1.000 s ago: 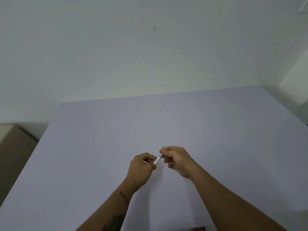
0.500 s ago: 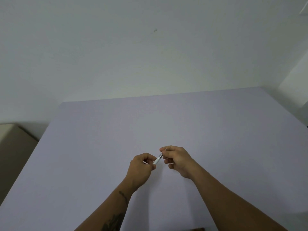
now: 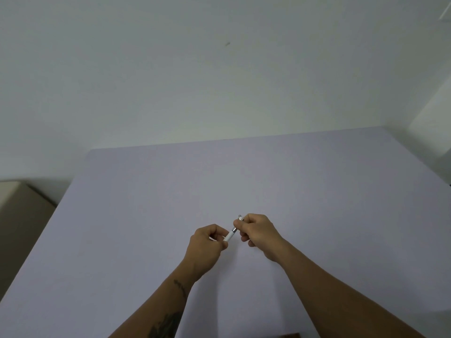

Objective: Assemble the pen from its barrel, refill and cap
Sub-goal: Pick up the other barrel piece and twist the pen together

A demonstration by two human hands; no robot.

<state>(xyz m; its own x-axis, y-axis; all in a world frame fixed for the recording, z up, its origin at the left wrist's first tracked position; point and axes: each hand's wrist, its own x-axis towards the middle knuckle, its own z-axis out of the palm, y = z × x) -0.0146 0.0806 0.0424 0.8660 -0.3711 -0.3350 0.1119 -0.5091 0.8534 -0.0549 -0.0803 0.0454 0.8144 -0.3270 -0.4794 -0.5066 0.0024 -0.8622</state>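
While both hands grip it, left hand (image 3: 207,242) and right hand (image 3: 260,230), the pen (image 3: 231,234) (white, tilted) hangs above the table (image 3: 317,191).

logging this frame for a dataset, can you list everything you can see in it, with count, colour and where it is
pen: one, white with a silver band at the middle, held above the table between both hands, slanting up to the right
table: one, pale lilac-grey top, fills the lower half of the view
wall: one, off-white with a small dark mark, behind the table
box-like object: one, beige-brown, beside the table's left edge; what it is cannot be told
dark brown edge: one, at the bottom of the view, unclear what it is
left hand: one, closed on the pen's lower white end; dark markings on the forearm
right hand: one, closed on the pen's upper end
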